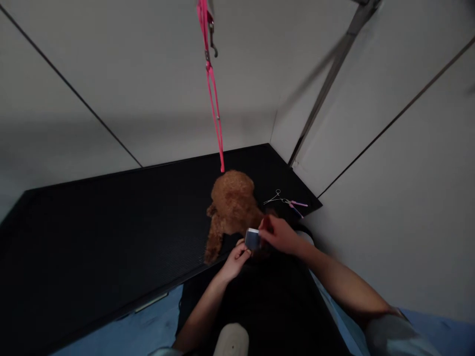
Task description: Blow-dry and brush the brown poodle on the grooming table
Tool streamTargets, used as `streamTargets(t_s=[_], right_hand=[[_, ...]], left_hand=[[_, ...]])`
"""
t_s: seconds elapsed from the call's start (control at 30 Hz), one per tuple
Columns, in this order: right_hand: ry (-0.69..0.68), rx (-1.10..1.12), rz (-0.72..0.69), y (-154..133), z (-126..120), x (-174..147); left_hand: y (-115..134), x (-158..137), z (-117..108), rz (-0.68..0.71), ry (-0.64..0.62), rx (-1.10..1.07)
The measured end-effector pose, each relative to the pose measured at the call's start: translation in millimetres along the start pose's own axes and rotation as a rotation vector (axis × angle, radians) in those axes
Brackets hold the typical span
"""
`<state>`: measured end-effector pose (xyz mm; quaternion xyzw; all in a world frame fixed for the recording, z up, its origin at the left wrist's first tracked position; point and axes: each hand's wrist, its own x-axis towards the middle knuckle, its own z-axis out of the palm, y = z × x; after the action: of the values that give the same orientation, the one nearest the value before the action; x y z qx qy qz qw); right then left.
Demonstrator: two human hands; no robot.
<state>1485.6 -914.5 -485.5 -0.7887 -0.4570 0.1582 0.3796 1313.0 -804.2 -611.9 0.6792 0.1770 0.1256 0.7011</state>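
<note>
A dog with curly brown fur [233,198] is at the near edge of the black ribbed table [111,232], one leg stretched toward the lower left. My right hand [281,234] is closed round the red handle of a slicker brush [253,239]. The brush's flat, pale-edged head is low against the dog's near side, just above my left hand. My left hand [236,260] is closed, its fingers pinched together beside the brush head at the dog's underside. What lies between those fingers is hidden.
A pink grooming loop [215,109] with a metal clip hangs over the dog. Scissor-like metal forceps [273,197] and a purple-handled tool [296,203] lie on the table at right. Pale walls stand behind and right, with a metal post [326,79] in the corner.
</note>
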Motion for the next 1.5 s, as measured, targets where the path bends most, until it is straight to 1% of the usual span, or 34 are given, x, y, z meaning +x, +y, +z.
streamTargets(t_s=[0.03, 0.07, 0.13, 0.17, 0.2, 0.27, 0.3, 0.33, 0.4, 0.43, 0.47, 0.53, 0.57, 0.6, 0.63, 0.7, 0.73, 0.83, 0.87, 0.9, 0.97, 1.0, 1.03, 1.1, 1.13, 1.17, 1.2, 1.23, 1.27, 1.3, 1.37, 1.4, 1.43, 1.5], right_hand=[[-0.019, 0.035, 0.008, -0.8, 2.5, -0.5], [0.038, 0.055, 0.037, -2.0, 4.8, -0.4], [0.219, 0.078, 0.075, -5.5, 9.3, 0.2], [0.215, 0.101, 0.052, -7.8, 12.3, 0.7], [0.126, 0.136, 0.002, -10.4, 15.9, 1.4], [-0.114, 0.216, -0.072, -15.7, 24.2, 4.7], [-0.154, 0.245, -0.061, -18.3, 28.2, 7.6], [-0.103, 0.254, -0.023, -20.8, 31.8, 11.1], [0.127, 0.215, 0.052, -26.1, 37.7, 17.8], [0.172, 0.192, 0.043, -29.1, 40.4, 20.0], [0.125, 0.184, -0.003, -32.1, 42.9, 21.3], [-0.107, 0.234, -0.113, -37.3, 47.3, 22.6], [-0.191, 0.281, -0.127, -38.9, 48.9, 23.7], [-0.207, 0.325, -0.106, -39.6, 49.9, 25.5], [-0.154, 0.358, -0.062, -39.0, 50.4, 27.8], [0.004, 0.399, 0.008, -34.6, 51.9, 32.2], [-0.002, 0.42, 0.001, -31.0, 53.6, 33.5], [-0.268, 0.523, -0.057, -17.5, 63.3, 33.3], [-0.284, 0.557, -0.028, -13.0, 66.8, 32.9], [-0.191, 0.583, 0.028, -9.0, 69.9, 32.5], [0.112, 0.6, 0.113, -3.3, 74.8, 31.1], [0.183, 0.602, 0.108, -1.9, 77.1, 29.8], [0.144, 0.609, 0.069, -1.2, 79.7, 28.1], [-0.127, 0.646, -0.015, -0.7, 86.5, 25.4], [-0.219, 0.669, -0.012, -0.2, 90.4, 25.2], [-0.219, 0.695, 0.021, 1.0, 94.4, 26.1], [-0.125, 0.721, 0.067, 3.0, 98.0, 27.7], [0.005, 0.745, 0.106, 5.8, 101.1, 29.6], [0.087, 0.763, 0.118, 9.4, 103.7, 31.3], [0.085, 0.779, 0.105, 13.7, 105.6, 32.5], [-0.027, 0.817, 0.092, 23.4, 107.4, 33.3], [-0.053, 0.835, 0.115, 28.5, 107.5, 33.5], [-0.027, 0.85, 0.15, 33.7, 107.1, 33.8], [0.141, 0.866, 0.215, 43.3, 106.1, 34.9]], left_hand=[[3.1, -5.1, -6.1, -0.013, 0.0, 0.006], [6.0, -10.4, -12.2, -0.029, 0.005, 0.016], [11.0, -20.5, -24.8, -0.059, 0.022, 0.039], [13.2, -25.3, -31.4, -0.067, 0.03, 0.048], [15.1, -29.7, -38.1, -0.068, 0.035, 0.055], [18.4, -37.4, -51.6, -0.063, 0.04, 0.064], [19.8, -40.6, -58.2, -0.062, 0.038, 0.069], [21.0, -43.3, -64.6, -0.059, 0.038, 0.074], [22.9, -47.5, -76.5, -0.047, 0.046, 0.072], [23.7, -49.0, -82.1, -0.042, 0.047, 0.063], [24.4, -50.0, -87.2, -0.04, 0.042, 0.054], [25.5, -50.6, -96.6, -0.044, 0.023, 0.052], [25.9, -50.2, -100.9, -0.049, 0.013, 0.063], [26.3, -49.2, -104.8, -0.053, 0.011, 0.082], [26.5, -47.8, -108.3, -0.054, 0.014, 0.102], [26.3, -43.8, -114.7, -0.057, 0.012, 0.133], [26.0, -41.5, -117.6, -0.063, 0.006, 0.141], [25.2, -34.7, -126.3, -0.081, 0.007, 0.163], [25.2, -32.9, -129.4, -0.089, 0.022, 0.172], [25.3, -31.4, -132.6, -0.097, 0.041, 0.181], [26.2, -29.8, -138.7, -0.11, 0.079, 0.195], [26.8, -29.6, -141.3, -0.116, 0.097, 0.199], [27.4, -29.7, -143.5, -0.121, 0.111, 0.204], [28.5, -30.6, -146.2, -0.122, 0.14, 0.227], [29.1, -31.1, -146.7, -0.123, 0.152, 0.247], [29.9, -31.4, -146.8, -0.122, 0.163, 0.278], [31.0, -31.4, -146.4, -0.117, 0.174, 0.322], [32.9, -31.0, -145.5, -0.111, 0.187, 0.384], [35.5, -30.4, -144.1, -0.108, 0.203, 0.465], [39.2, -29.6, -141.9, -0.111, 0.222, 0.564], [48.9, -28.3, -133.7, -0.139, 0.283, 0.79], [54.3, -28.1, -127.1, -0.152, 0.337, 0.892], [59.4, -28.5, -118.5, -0.142, 0.418, 0.97], [66.3, -30.8, -95.2, -0.025, 0.586, 1.039]])
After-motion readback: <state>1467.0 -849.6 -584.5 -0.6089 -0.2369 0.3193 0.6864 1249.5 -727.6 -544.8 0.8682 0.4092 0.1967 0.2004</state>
